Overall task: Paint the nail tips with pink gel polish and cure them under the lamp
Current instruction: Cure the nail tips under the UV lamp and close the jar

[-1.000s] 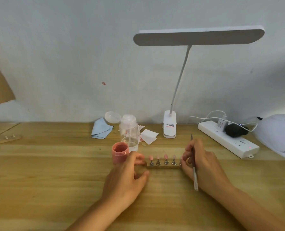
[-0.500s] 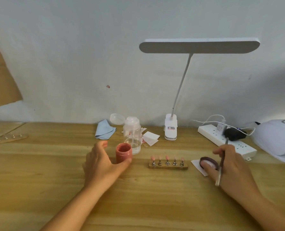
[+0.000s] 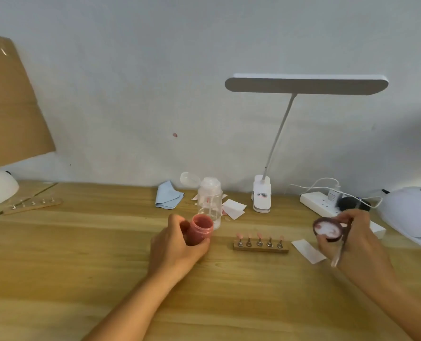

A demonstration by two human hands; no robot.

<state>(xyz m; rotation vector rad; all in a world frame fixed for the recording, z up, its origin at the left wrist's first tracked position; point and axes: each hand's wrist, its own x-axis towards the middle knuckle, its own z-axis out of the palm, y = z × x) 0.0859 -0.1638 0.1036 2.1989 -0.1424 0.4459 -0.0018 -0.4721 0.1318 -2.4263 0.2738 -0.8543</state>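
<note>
My left hand point(image 3: 177, 244) grips an open pink gel jar point(image 3: 199, 230), tilted and lifted just off the wooden table point(image 3: 81, 254). To its right a small wooden holder point(image 3: 261, 246) carries several pink nail tips point(image 3: 259, 235) on metal pegs. My right hand point(image 3: 352, 237) holds the jar's dark lid point(image 3: 327, 229), its white inside facing me, and also a thin metal brush point(image 3: 341, 247) between the fingers. The white curing lamp point(image 3: 413, 212) sits at the far right edge.
A clear pump bottle point(image 3: 209, 200), blue cloth point(image 3: 167, 198), paper scraps point(image 3: 234, 207) and a white paper slip point(image 3: 307, 251) lie around. A clip desk lamp point(image 3: 262, 195) and power strip point(image 3: 320, 205) stand at the back. A second peg strip point(image 3: 32, 205) lies far left.
My left hand left the holder, closed round the pink jar and lifted it. My right hand moved right with the brush and picked the lid up off the paper slip.
</note>
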